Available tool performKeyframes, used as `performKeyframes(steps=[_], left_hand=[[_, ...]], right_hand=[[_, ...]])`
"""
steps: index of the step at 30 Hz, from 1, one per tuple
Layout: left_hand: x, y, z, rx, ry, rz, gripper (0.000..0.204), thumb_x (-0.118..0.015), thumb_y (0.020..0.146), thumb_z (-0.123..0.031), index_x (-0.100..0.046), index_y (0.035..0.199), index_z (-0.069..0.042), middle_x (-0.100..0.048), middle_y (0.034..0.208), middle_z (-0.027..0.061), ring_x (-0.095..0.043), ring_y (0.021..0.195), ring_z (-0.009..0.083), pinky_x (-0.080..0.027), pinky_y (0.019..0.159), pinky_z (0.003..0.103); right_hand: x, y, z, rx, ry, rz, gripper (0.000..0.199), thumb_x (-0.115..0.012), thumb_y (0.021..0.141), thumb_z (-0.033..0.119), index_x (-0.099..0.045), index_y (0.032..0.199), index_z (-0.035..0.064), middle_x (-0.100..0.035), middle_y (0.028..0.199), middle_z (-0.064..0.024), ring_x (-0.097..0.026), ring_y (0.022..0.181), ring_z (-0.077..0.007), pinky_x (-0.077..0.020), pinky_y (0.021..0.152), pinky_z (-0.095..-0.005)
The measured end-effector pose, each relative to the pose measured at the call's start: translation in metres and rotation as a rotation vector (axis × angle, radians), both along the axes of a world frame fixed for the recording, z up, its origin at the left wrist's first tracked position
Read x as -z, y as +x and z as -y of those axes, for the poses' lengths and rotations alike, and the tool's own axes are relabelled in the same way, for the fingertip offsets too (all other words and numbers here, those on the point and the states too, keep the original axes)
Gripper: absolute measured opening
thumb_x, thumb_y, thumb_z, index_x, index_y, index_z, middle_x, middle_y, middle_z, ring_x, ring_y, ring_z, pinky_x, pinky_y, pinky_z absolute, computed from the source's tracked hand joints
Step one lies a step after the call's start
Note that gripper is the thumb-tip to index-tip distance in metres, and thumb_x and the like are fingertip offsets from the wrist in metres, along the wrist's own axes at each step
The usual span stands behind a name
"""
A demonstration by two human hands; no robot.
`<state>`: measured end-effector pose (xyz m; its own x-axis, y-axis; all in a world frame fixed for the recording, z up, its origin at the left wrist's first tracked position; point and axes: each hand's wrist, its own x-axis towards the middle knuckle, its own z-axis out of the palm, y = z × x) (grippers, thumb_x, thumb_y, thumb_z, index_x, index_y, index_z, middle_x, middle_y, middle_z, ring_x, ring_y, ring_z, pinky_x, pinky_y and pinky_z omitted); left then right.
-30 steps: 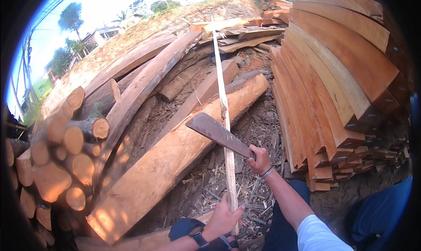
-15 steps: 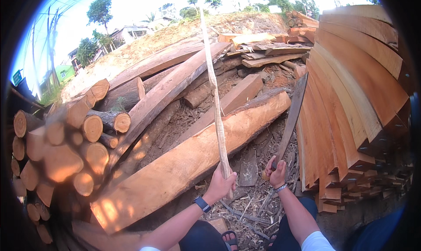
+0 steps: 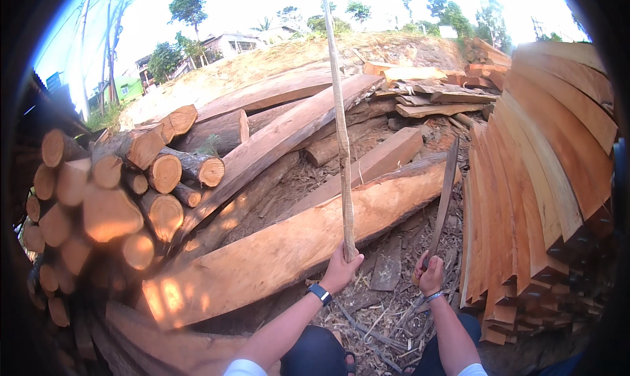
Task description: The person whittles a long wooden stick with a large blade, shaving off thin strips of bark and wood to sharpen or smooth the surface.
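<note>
The person's left hand (image 3: 340, 269) comes up from the lower edge on a bare forearm with a dark watch (image 3: 319, 292) at the wrist. Its fingers are closed around the lower end of a long thin stick (image 3: 341, 139), which stands nearly upright and runs from the hand to the top edge of the view. The stick is pale, slightly crooked and rough, with patches of bark left on it.

The right hand (image 3: 430, 274) rises beside it, a thin bracelet (image 3: 432, 297) on the wrist, fingers wrapped tight on the handle of a machete (image 3: 445, 199). The blade is dark and flat, pointing up and slightly to the right, its tip near the stack of planks (image 3: 545, 179). The two hands are near each other but apart, and the blade does not touch the stick.

Behind the stick lies a big squared log (image 3: 289, 251), orange-brown, slanting from lower left to upper right. More heavy logs and slabs lean behind it. On the left is a pile of round logs (image 3: 105, 199) with their cut ends facing the viewer. On the right the curved reddish planks are stacked on edge. The ground (image 3: 387, 310) under the hands is covered with bark chips and wood scraps. Houses and trees stand far behind.
</note>
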<state>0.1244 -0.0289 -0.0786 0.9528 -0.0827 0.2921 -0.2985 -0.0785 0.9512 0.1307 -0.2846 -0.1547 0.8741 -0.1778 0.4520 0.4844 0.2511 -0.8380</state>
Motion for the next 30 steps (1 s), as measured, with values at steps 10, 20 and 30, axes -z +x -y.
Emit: performKeyframes(steps=[10,20,30], left_hand=[[0.019,0.006,-0.025,-0.062,-0.157,-0.057,0.034,-0.074,0.080,-0.002,-0.049,0.103,-0.008,-0.047,0.091,-0.0008,-0.048,0.084,0.0096,-0.044,0.077,0.027],[0.031,0.008,-0.043,-0.061,-0.152,-0.108,0.057,-0.074,0.077,0.000,-0.048,0.128,0.001,-0.055,0.110,0.0029,-0.051,0.100,0.0120,-0.042,0.091,0.028],[0.023,0.004,-0.040,-0.073,-0.156,-0.090,0.032,-0.074,0.075,0.002,-0.050,0.093,-0.009,-0.047,0.085,-0.0025,-0.048,0.079,0.0097,-0.042,0.072,0.027]], right_hand=[[0.007,-0.005,-0.013,-0.093,-0.087,-0.040,0.073,-0.041,0.088,0.075,-0.045,0.068,0.0044,-0.044,0.052,-0.0012,-0.044,0.043,-0.0085,-0.0343,0.039,-0.0231],[0.009,-0.003,-0.019,-0.094,-0.170,-0.062,0.066,-0.039,0.096,0.062,-0.046,0.066,0.0035,-0.045,0.051,-0.0023,-0.045,0.042,-0.0100,-0.0341,0.041,-0.0247],[0.016,-0.001,-0.020,-0.069,-0.256,-0.102,0.071,-0.039,0.093,0.068,-0.047,0.066,0.0036,-0.046,0.051,-0.0022,-0.046,0.042,-0.0098,-0.0346,0.040,-0.0249]])
